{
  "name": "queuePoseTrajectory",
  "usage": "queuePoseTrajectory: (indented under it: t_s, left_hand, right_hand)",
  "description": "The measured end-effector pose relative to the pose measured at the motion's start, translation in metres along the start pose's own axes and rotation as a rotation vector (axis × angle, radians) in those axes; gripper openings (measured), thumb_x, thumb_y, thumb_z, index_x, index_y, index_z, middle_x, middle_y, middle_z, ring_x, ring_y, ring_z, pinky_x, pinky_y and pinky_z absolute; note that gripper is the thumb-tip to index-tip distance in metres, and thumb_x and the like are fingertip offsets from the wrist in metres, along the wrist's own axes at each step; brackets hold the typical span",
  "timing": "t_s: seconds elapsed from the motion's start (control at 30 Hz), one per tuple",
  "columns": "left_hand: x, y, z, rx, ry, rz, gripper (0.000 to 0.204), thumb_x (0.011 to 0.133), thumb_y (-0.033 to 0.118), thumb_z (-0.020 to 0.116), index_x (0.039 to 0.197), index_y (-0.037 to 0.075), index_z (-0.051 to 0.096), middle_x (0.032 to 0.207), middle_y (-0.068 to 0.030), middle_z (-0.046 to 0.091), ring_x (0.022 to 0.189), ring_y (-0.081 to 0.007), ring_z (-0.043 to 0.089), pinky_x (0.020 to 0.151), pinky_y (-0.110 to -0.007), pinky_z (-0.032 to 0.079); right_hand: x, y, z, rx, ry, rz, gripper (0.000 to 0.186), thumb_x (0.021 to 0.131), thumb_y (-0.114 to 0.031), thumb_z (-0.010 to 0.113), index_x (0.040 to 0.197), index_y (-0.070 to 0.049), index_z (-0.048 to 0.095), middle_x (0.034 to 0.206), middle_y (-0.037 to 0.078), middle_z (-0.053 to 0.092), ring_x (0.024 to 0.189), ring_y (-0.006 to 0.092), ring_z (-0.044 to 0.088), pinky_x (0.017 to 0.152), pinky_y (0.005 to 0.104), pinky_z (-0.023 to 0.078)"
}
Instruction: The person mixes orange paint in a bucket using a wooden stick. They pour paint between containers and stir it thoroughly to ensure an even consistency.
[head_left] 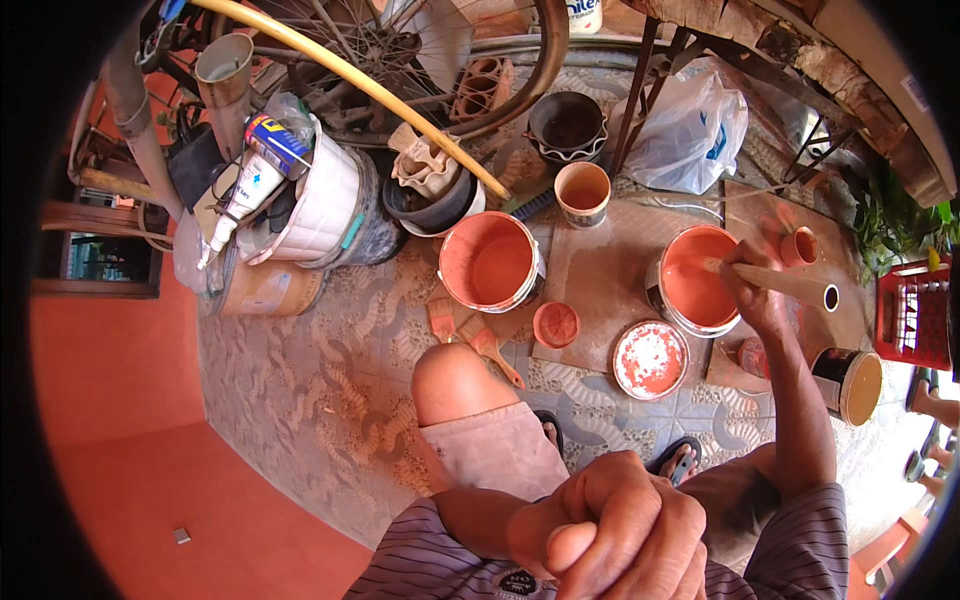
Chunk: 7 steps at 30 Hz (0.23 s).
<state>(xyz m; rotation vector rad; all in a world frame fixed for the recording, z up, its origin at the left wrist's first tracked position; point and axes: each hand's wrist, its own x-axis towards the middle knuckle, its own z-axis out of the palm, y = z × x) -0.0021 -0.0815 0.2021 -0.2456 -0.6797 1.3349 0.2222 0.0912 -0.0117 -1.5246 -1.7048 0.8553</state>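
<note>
My right hand (755,290) is wrapped round a pale hollow tube (800,287). One end of the tube points right, and the other reaches over a bucket of orange-red paint (700,322); I cannot tell how deep it goes. My left hand (625,530) is a loose fist close to my body, with no object showing in it. Beside the paint bucket lies a round lid (650,388) smeared with white and orange. A second bucket (535,285) with orange inside stands to the left, near a small orange-coated cup (556,325).
Two paintbrushes (486,340) lie by my knee. Behind stand a brown-filled pot (582,194), black planters (567,125), a white plastic bag (690,130) and a bicycle wheel (560,40). A tan-topped can (860,387) is at right, and a stuffed white bucket (315,205) at left.
</note>
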Motion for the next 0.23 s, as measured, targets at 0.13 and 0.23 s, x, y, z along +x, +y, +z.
queuePoseTrajectory:
  t_s: [0.13,0.23]
  left_hand:
    - [0.01,0.016,0.003,0.063,-0.068,-0.151,0.031,0.118,0.026,0.048,0.098,0.007,0.062,0.102,-0.0109,0.064,0.111,-0.0334,0.071,0.111,-0.049,0.055]
    - [0.027,0.025,-0.019,-0.035,-0.354,-0.257,0.031,0.118,0.027,0.049,0.099,0.006,0.062,0.103,-0.0111,0.064,0.111,-0.0337,0.071,0.111,-0.049,0.055]
  right_hand:
    - [-0.004,0.007,-0.015,-0.071,-0.055,0.093,0.015,0.09,-0.013,0.073,0.084,-0.003,0.064,0.074,0.008,0.066,0.071,0.0164,0.064,0.067,0.0362,0.051]
    - [-0.013,0.006,-0.012,0.058,-0.163,0.221,0.01,0.088,-0.012,0.072,0.085,-0.005,0.066,0.079,0.009,0.071,0.076,0.0153,0.066,0.069,0.036,0.052]
